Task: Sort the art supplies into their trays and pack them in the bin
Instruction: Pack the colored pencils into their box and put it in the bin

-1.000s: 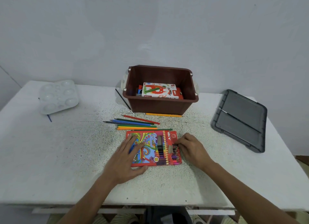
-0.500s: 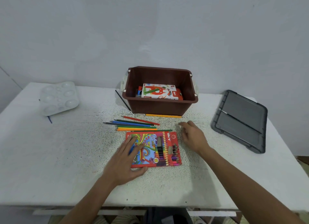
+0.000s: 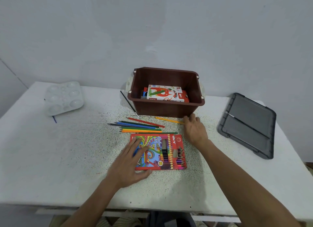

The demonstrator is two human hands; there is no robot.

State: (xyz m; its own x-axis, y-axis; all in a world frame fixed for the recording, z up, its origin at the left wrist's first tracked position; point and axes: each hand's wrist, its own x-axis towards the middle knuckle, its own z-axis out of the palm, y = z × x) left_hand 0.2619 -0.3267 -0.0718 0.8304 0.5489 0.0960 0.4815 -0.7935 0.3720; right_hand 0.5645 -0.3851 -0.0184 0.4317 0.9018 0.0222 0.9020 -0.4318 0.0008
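A red colour-pencil box (image 3: 166, 152) lies flat near the table's front. My left hand (image 3: 131, 162) rests spread on its left half, pressing it down. Several loose colour pencils (image 3: 140, 126) lie in a row just behind the box. An orange pencil (image 3: 166, 119) lies by the foot of the brown bin (image 3: 166, 109). My right hand (image 3: 194, 128) reaches to that pencil's right end, fingertips at it, fingers apart; whether it grips is unclear. Inside the bin lies an oil pastels box (image 3: 164, 93).
A white paint palette (image 3: 63, 98) sits at the back left with a blue brush tip (image 3: 54, 119) under it. A thin black brush (image 3: 129, 104) leans by the bin's left side. The grey bin lid (image 3: 249, 123), with a thin brush on it, lies at the right.
My right hand has left the pencil box's right end and moved back and right to the orange pencil by the bin. The left hand stays on the box.
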